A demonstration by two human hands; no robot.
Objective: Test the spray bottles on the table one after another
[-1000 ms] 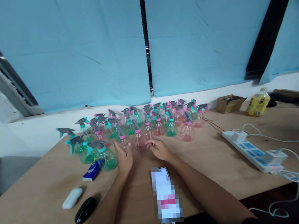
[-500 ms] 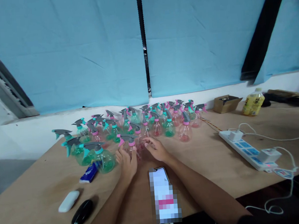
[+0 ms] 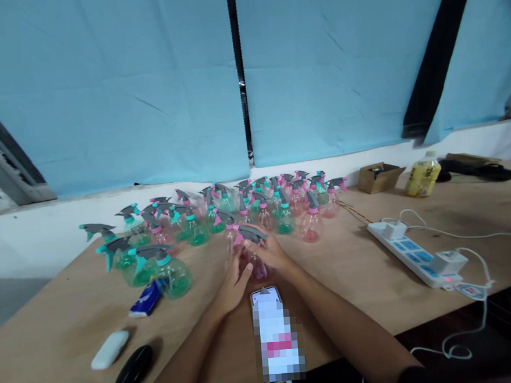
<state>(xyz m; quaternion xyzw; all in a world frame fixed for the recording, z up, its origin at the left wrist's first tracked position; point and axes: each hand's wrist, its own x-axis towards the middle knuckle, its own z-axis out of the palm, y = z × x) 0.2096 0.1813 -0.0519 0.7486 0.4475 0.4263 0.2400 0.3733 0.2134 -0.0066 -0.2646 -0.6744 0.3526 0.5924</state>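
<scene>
We see both hands closed around one small pink spray bottle (image 3: pixel 252 256), a clear plastic bulb with a grey trigger head and pink collar. The left hand (image 3: pixel 234 280) cups its near side with fingers curled; the right hand (image 3: pixel 272 253) wraps the far side. Just beyond the hands stands a crowd of round-bellied spray bottles (image 3: pixel 239 210), translucent green and pink. Left of the left hand sit larger green spray bottles (image 3: pixel 165 273), a blue packet (image 3: pixel 144 298), a smooth white case (image 3: pixel 109 349) and a glossy black oval case (image 3: pixel 134 370). Just below the hands lies a phone (image 3: pixel 274 330). Well right of the right hand, a white power strip (image 3: pixel 417 255) rests on the matte wooden table (image 3: pixel 353 278).
</scene>
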